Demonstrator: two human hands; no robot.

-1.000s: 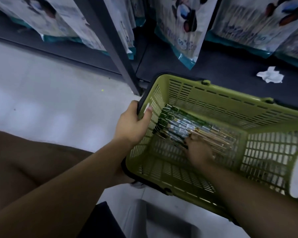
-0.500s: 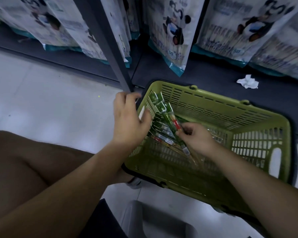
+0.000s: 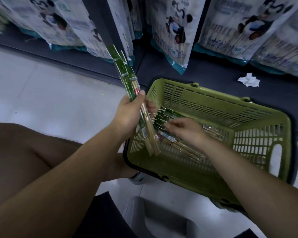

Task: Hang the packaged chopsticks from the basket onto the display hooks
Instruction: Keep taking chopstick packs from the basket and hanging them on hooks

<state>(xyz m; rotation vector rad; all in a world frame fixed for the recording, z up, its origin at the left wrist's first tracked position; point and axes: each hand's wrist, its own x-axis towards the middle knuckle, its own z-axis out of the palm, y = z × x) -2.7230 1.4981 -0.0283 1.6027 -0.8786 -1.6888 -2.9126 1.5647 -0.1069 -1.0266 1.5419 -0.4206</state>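
Your right hand (image 3: 186,131) covers some packs (image 3: 163,115) in the basket (image 3: 213,107), their print too blurred to read, and the top edge crops the bags (image 3: 175,31).

Light: dim, a bit blue; the floor (image 3: 41,100) is brightest.
Shadows: dark on the shelf (image 3: 205,69).
Blur: bags (image 3: 170,23) and right hand (image 3: 186,131) look soft.
Edges: bent by the lens.

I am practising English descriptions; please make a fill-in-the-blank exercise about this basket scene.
1. The left hand grips a bundle of chopstick packs with ____ header cards.
2. The right hand reaches into the basket; beyond it lies a crumpled ____ paper.
3. The hanging bags show a cartoon ____.
Missing words: green; white; panda.
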